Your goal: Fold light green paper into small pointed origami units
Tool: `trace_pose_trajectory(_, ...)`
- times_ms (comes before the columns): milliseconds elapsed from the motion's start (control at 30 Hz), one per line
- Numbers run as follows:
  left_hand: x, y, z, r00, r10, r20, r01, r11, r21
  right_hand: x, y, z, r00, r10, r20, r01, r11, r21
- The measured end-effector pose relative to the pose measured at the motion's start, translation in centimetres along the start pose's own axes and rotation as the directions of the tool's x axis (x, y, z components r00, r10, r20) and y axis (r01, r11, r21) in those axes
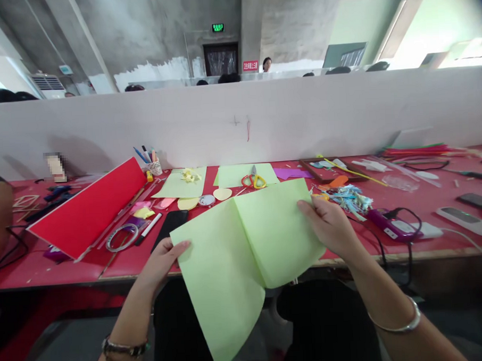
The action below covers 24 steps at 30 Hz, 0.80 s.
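A sheet of light green paper (221,272), creased down its middle, is held up over my lap and the table's front edge. My left hand (168,255) pinches its left edge, thumb on top. At the upper right edge, my right hand (328,222) grips the same sheet with the thumb in front; its other fingers are partly hidden behind the paper. Just beyond the sheet lie orange-and-yellow-handled scissors (254,180) on another pale green sheet (228,175). A black phone (173,223) lies near my left hand, partly covered.
A red board (94,208) leans at the left, near a tape roll (122,238) and a white marker (148,228). A pen cup (154,165) stands behind. To the right are blue paper shreds (351,197), a purple power strip (390,224) and cables. A white partition (182,124) closes the back.
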State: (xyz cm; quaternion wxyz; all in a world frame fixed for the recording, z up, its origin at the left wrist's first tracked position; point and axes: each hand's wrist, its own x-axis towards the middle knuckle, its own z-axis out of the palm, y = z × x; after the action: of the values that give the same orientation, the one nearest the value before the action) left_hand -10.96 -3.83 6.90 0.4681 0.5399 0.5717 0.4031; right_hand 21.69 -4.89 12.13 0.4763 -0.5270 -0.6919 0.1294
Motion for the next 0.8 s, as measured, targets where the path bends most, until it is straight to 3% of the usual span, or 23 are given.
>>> trace_pose_trajectory(67, 1.2, -1.2, -1.1, 0.990, 0.125, -0.068, -0.092, 0.927, 0.363, 0.3, -0.3, 0.0, 0.996, -0.088, 0.020, 0.089, 0.993, -0.077)
trace_pose_trajectory(167, 2.6, -0.4, -0.3, 0.880, 0.413, -0.234, -0.210, 0.780, 0.590, 0.5, -1.3, 0.7, 0.975, -0.173, 0.140, 0.191, 0.974, -0.122)
trace_pose_trajectory(233, 2.9, 1.3, 1.7, 0.808, 0.564, -0.172, -0.347, 0.690, 0.635, 0.5, -2.1, 1.3, 0.956, -0.212, 0.204, 0.238, 0.965, -0.112)
trace_pose_trajectory(300, 3.1, 3.3, 4.3, 0.762, 0.647, -0.038, -0.491, 0.615, 0.617, 0.6, -2.7, 1.7, 0.947, -0.231, 0.222, 0.254, 0.964, -0.084)
trace_pose_trajectory(333, 3.3, 4.0, 5.5, 0.743, 0.668, -0.026, -0.526, 0.608, 0.594, 0.6, -2.8, 1.8, 0.950, -0.225, 0.219, 0.244, 0.967, -0.066)
trace_pose_trajectory(433, 4.2, 5.3, 8.4, 0.747, 0.658, -0.097, -0.551, 0.694, 0.464, 0.7, -2.9, 1.8, 0.971, -0.131, 0.198, 0.137, 0.990, -0.014)
trace_pose_trajectory(500, 4.8, 5.4, 9.2, 0.766, 0.623, -0.159, -0.531, 0.752, 0.390, 0.6, -2.5, 1.6, 0.988, -0.027, 0.154, 0.021, 0.999, 0.043)
trace_pose_trajectory(633, 5.1, 5.0, 9.0, 0.783, 0.583, -0.217, -0.496, 0.796, 0.347, 0.1, -1.2, 1.7, 0.986, 0.153, 0.071, -0.165, 0.962, 0.218)
trace_pose_trajectory(800, 4.3, 5.4, 7.9, 0.799, 0.566, -0.206, -0.483, 0.807, 0.340, -0.7, 0.4, 2.5, 0.961, 0.259, 0.098, -0.278, 0.894, 0.352)
